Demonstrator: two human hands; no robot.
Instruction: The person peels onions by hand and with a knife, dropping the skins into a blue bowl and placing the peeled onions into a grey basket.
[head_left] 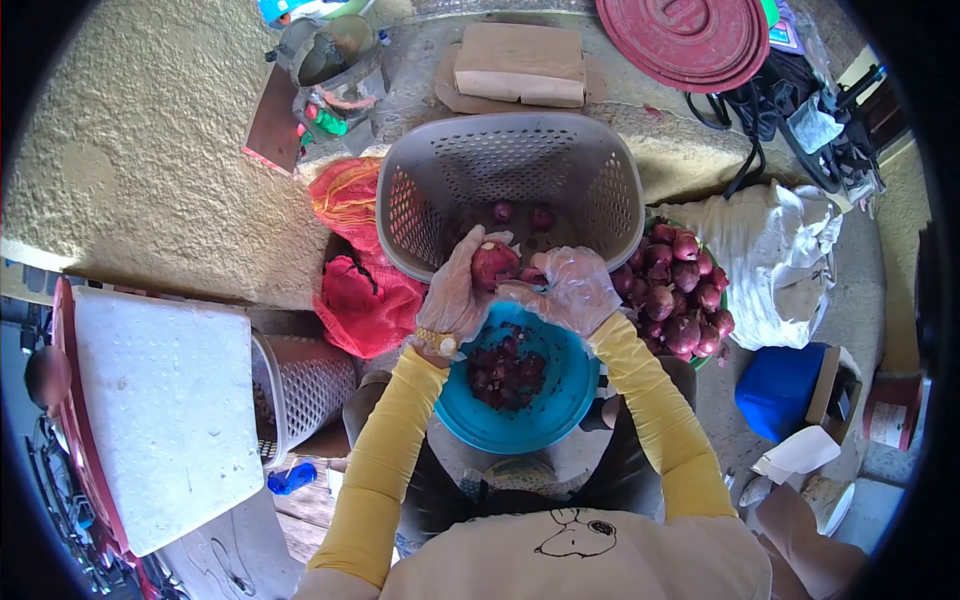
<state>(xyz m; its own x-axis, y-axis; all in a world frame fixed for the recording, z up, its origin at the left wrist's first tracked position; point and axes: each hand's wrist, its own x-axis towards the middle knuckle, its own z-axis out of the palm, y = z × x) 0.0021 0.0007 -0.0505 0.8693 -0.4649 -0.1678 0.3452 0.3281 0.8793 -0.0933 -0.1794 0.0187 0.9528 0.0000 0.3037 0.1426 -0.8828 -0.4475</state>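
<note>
My left hand (pixel 455 295), in a clear plastic glove, is closed round a red onion (pixel 494 265) above the front rim of a tall grey-brown basket (pixel 400 165). Close beside it, my gloved right hand (pixel 578 290) has its fingers curled in. A small purple-red piece, apparently onion skin (pixel 534 276), shows at its fingertips. Beneath both hands is a turquoise basin (pixel 470 425) with dark red skins (pixel 508 372) heaped in it. Two red onions (pixel 541 218) lie inside the basket, partly hidden by its front and my hands.
A pile of red onions (pixel 683 290) sits right of the basket, beside a white sack (pixel 785 260). Red net bags (pixel 370 300) lie left. A white foam lid (pixel 165 400) and second basket (pixel 310 390) stand lower left. A blue container (pixel 785 390) is at right.
</note>
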